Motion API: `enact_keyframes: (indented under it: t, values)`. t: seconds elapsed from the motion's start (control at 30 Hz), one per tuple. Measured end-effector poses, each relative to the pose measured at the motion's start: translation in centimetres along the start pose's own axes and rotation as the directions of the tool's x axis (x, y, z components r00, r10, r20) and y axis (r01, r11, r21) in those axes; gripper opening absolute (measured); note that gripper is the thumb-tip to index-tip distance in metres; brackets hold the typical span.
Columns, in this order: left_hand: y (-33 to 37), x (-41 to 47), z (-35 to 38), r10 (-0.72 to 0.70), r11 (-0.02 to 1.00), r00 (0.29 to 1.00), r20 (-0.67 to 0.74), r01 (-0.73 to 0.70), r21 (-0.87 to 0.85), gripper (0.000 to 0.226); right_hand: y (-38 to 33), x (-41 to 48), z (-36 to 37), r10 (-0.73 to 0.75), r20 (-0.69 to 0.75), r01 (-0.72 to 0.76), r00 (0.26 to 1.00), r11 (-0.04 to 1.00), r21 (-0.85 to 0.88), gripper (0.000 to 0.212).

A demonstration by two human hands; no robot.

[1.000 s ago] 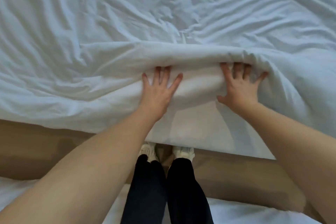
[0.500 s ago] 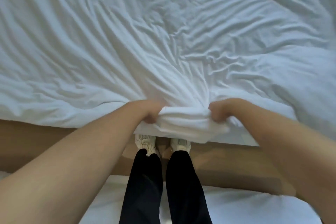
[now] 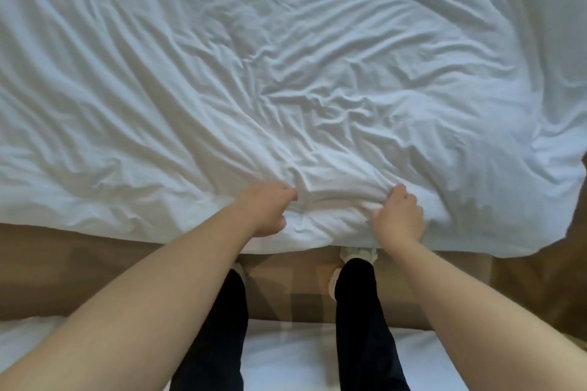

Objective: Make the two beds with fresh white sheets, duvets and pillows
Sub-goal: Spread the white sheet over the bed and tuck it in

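Observation:
A wrinkled white duvet [image 3: 286, 73] covers the bed in front of me and fills the upper two thirds of the view. Its near edge hangs over the bed's side. My left hand [image 3: 265, 209] grips a bunch of the duvet at that near edge, fingers curled into the fabric. My right hand [image 3: 398, 216] grips the same edge a little to the right, fingers also curled round a fold. Creases fan out from between the two hands across the duvet.
I stand in a narrow strip of brown floor [image 3: 63, 270] between the beds, with my dark-trousered legs [image 3: 362, 320] and white shoes below. The white edge of a second bed [image 3: 286, 355] lies right behind my legs. The duvet's right corner [image 3: 546, 216] droops toward the floor.
A second ago both hands lay flat on a folded-back band of duvet. They then bunched the edge and pulled it toward me; now they grip it slightly further apart.

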State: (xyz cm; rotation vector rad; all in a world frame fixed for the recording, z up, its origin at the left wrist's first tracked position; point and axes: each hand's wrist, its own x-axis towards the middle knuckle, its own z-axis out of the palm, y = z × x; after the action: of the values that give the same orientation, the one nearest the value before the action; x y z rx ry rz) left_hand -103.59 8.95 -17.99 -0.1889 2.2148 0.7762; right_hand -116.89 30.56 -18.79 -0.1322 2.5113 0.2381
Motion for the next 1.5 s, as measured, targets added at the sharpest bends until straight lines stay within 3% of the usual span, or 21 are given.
enact_keyframes:
  t: [0.1, 0.2, 0.3, 0.37, 0.47, 0.57, 0.63, 0.7, 0.8, 0.9, 1.0, 1.07, 1.13, 1.23, 1.3, 1.33, 1.4, 1.5]
  values:
    - [4.9, 3.0, 0.9, 0.109, 0.994, 0.989, -0.098, -0.106, 0.033, 0.056, 3.8, 1.4, 0.2, 0.276, 0.047, -0.28, 0.96, 0.948, 0.153, 0.058]
    - [10.1, 6.7, 2.1, 0.157, 0.984, 0.979, -0.132, -0.144, 0.106, 0.07, 8.9, 4.5, -0.7, 0.47, 0.087, -0.463, 0.879, 0.791, 0.401, 0.07]
    - [15.3, 11.0, 2.6, 0.158, 0.97, 0.97, -0.187, -0.117, 0.214, 0.087, 13.1, 8.6, -3.5, 0.604, 0.08, -0.469, 0.793, 0.523, 0.712, 0.078]
    - [18.7, 14.2, 1.9, 0.143, 0.976, 0.948, -0.286, -0.086, 0.201, 0.092, 15.0, 11.7, -5.4, 0.682, 0.115, -0.453, 0.722, 0.341, 0.824, 0.091]
    - [23.0, 19.0, 0.2, 0.096, 0.99, 0.926, -0.365, -0.05, 0.133, 0.096, 16.8, 15.2, -6.5, 0.687, 0.145, -0.415, 0.712, 0.244, 0.877, 0.09]
    - [25.6, 23.3, -1.5, -0.008, 0.995, 0.923, -0.385, 0.047, 0.092, 0.085, 18.0, 18.2, -6.5, 0.611, 0.004, -0.315, 0.792, 0.403, 0.859, 0.065]
    - [25.6, 25.1, -3.2, -0.107, 0.987, 0.917, -0.385, 0.145, 0.072, 0.054, 17.8, 20.4, -7.8, 0.518, -0.077, -0.244, 0.852, 0.522, 0.817, 0.049]
    - [24.9, 26.3, -5.2, -0.205, 0.971, 0.903, -0.379, 0.236, 0.037, 0.027, 17.2, 22.4, -10.2, 0.38, -0.181, -0.146, 0.907, 0.687, 0.712, 0.037]
    - [24.3, 27.0, -7.7, -0.279, 0.959, 0.871, -0.404, 0.277, -0.064, 0.015, 14.8, 24.6, -15.6, 0.111, -0.349, 0.093, 0.931, 0.85, 0.519, 0.024]
    - [23.4, 26.1, -11.4, -0.375, 0.925, 0.782, -0.497, 0.285, -0.25, 0.019, 10.0, 26.0, -21.6, -0.084, -0.467, 0.336, 0.88, 0.805, 0.489, 0.024]
    - [20.9, 24.7, -17.3, -0.567, 0.823, 0.556, -0.608, 0.349, -0.449, 0.022, 5.0, 26.9, -27.0, -0.272, -0.593, 0.612, 0.758, 0.611, 0.502, 0.032]
    - [19.1, 23.5, -21.2, -0.665, 0.741, 0.464, -0.585, 0.312, -0.594, 0.024, 2.5, 27.4, -29.1, -0.529, -0.518, 0.736, 0.672, 0.552, 0.392, 0.047]
    - [18.3, 23.0, -23.1, -0.647, 0.725, 0.518, -0.56, 0.189, -0.662, 0.036, 1.7, 28.2, -29.0, -0.673, -0.341, 0.746, 0.657, 0.646, 0.161, 0.058]
    - [19.5, 23.0, -20.9, -0.386, 0.892, 0.633, -0.671, 0.071, -0.446, 0.066, 4.1, 28.9, -26.0, -0.615, -0.279, 0.635, 0.738, 0.772, -0.022, 0.067]
    - [19.6, 23.7, -17.5, -0.283, 0.949, 0.724, -0.63, 0.118, -0.291, 0.089, 5.7, 29.5, -23.7, -0.607, -0.189, 0.601, 0.772, 0.793, -0.095, 0.083]
    - [19.3, 24.2, -16.1, -0.296, 0.953, 0.759, -0.58, 0.191, -0.235, 0.098, 6.0, 29.9, -22.9, -0.626, -0.164, 0.598, 0.763, 0.779, -0.192, 0.091]
    - [18.5, 25.2, -14.3, -0.362, 0.932, 0.788, -0.498, 0.312, -0.184, 0.103, 5.4, 31.0, -22.4, -0.696, -0.199, 0.589, 0.69, 0.7, -0.404, 0.098]
    - [17.3, 26.8, -14.5, -0.368, 0.93, 0.752, -0.546, 0.3, -0.213, 0.074, 2.6, 32.7, -23.4, -0.778, -0.306, 0.563, 0.548, 0.614, -0.553, 0.103]
